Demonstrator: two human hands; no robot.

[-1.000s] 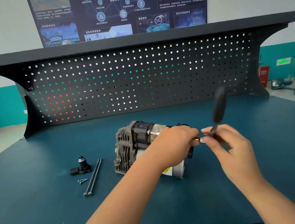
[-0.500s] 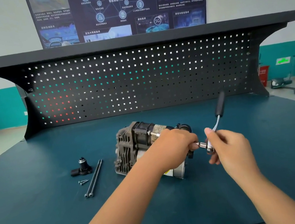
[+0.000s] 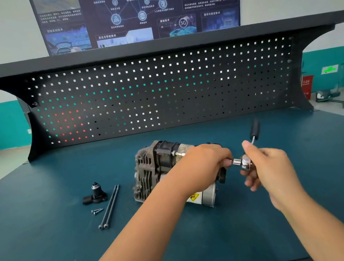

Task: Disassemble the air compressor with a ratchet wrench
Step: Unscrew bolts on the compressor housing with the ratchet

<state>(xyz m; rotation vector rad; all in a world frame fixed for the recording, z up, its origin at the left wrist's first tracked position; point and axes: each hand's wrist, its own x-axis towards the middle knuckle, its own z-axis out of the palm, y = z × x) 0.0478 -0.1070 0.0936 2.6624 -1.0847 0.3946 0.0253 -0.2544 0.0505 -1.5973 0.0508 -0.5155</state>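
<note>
The air compressor (image 3: 157,167) lies on its side in the middle of the teal bench top (image 3: 50,255); it is grey and black, with a yellow label near its silver end. My left hand (image 3: 205,166) covers its right part and pinches the chrome socket (image 3: 237,161) fitted to the ratchet wrench (image 3: 246,161). My right hand (image 3: 267,166) grips the wrench at its head. The black wrench handle (image 3: 255,129) points up and away from me. What the socket sits on is hidden behind my left hand.
Left of the compressor lie two long black bolts (image 3: 110,205), two small screws (image 3: 97,211) and a black removed fitting (image 3: 96,193). A dark pegboard (image 3: 159,91) with a shelf on top closes the back of the bench.
The wrench handle swung from a blurred raised position to a steadier upright tilt, and my right hand slid onto the wrench head. My left hand stayed on the socket.
</note>
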